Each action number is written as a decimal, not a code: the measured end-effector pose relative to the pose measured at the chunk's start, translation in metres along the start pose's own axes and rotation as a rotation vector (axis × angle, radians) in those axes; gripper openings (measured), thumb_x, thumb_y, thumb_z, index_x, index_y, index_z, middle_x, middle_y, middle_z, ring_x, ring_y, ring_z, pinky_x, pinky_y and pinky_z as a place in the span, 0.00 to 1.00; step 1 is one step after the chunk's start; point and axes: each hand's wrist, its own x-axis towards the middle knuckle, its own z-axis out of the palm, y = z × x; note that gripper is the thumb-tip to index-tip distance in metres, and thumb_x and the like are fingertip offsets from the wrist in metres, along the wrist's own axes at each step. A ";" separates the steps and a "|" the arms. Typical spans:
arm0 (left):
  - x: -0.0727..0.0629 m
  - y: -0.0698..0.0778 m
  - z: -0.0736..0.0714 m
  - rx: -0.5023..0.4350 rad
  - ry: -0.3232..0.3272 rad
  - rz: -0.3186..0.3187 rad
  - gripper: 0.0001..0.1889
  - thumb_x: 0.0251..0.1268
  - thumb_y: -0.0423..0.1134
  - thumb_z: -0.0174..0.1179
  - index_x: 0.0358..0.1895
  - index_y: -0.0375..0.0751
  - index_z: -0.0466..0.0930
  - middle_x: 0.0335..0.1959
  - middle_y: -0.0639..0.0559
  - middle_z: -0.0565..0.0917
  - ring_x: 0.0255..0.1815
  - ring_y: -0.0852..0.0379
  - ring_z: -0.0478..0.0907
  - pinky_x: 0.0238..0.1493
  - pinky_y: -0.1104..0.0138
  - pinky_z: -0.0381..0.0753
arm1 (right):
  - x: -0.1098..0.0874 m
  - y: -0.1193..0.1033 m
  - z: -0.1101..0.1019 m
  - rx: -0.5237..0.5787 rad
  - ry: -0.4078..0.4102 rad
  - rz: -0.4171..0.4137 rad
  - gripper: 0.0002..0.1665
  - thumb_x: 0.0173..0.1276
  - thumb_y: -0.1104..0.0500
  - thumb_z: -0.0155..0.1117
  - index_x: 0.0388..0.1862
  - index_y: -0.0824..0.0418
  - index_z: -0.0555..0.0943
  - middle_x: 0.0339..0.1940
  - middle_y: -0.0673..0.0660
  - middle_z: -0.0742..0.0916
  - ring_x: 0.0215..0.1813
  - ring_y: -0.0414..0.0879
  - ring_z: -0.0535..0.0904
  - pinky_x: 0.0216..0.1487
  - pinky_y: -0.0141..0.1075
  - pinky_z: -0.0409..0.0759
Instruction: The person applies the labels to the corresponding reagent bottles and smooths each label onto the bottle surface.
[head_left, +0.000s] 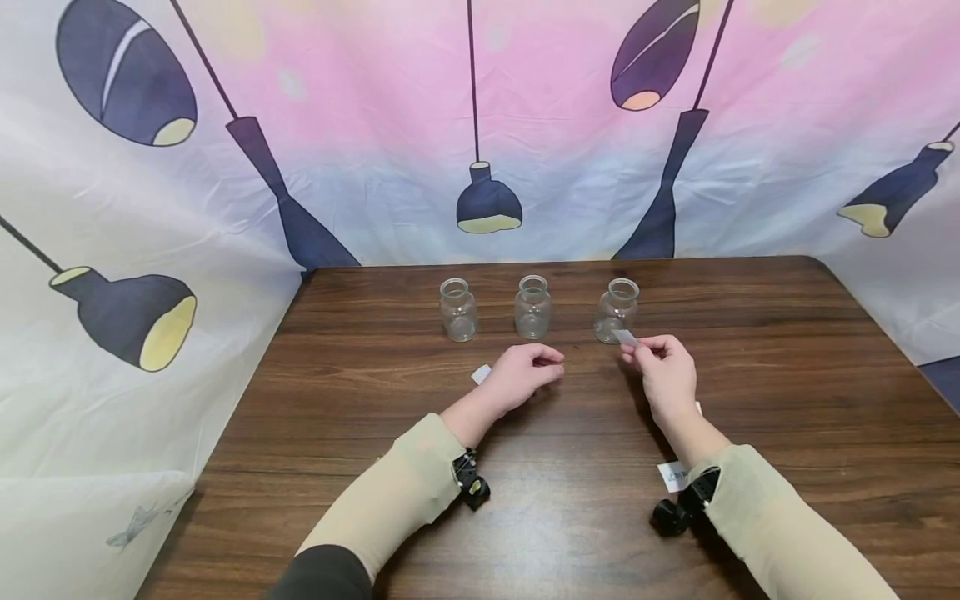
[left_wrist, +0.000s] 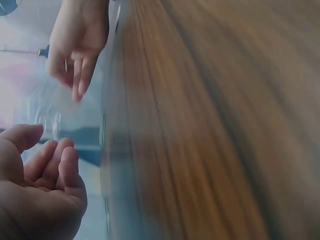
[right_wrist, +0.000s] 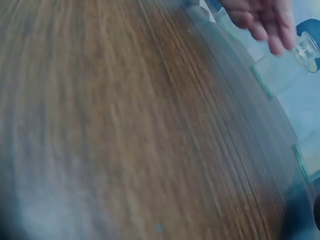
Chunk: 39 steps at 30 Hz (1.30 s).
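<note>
My right hand (head_left: pixel 667 382) pinches a small white paper slip (head_left: pixel 624 337) between thumb and fingers. The slip overlaps the lower front of the right-hand glass jar (head_left: pixel 617 305) in the head view. My left hand (head_left: pixel 519 377) hovers over the table in front of the middle glass jar (head_left: pixel 533 310), its fingers loosely bent with nothing between them. In the left wrist view a gap shows between the left thumb and fingers (left_wrist: pixel 70 170). A third glass jar (head_left: pixel 458 317) stands at the left of the row. All three jars are upright and have no lids.
Another white slip (head_left: pixel 481 374) lies beside the left wrist. A slip with dark lettering (head_left: pixel 672 476) lies partly under the right wrist camera (head_left: pixel 670 517). Behind the brown wooden table (head_left: pixel 555 517) hangs a cloth (head_left: pixel 405 167) printed with lamps.
</note>
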 end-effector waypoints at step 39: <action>0.041 0.024 0.060 -0.321 0.163 -0.038 0.09 0.60 0.37 0.62 0.39 0.35 0.83 0.29 0.55 0.82 0.27 0.66 0.72 0.27 0.74 0.71 | -0.014 0.007 0.008 -0.523 -0.059 -0.269 0.06 0.59 0.64 0.63 0.35 0.66 0.82 0.36 0.58 0.84 0.36 0.43 0.76 0.36 0.22 0.69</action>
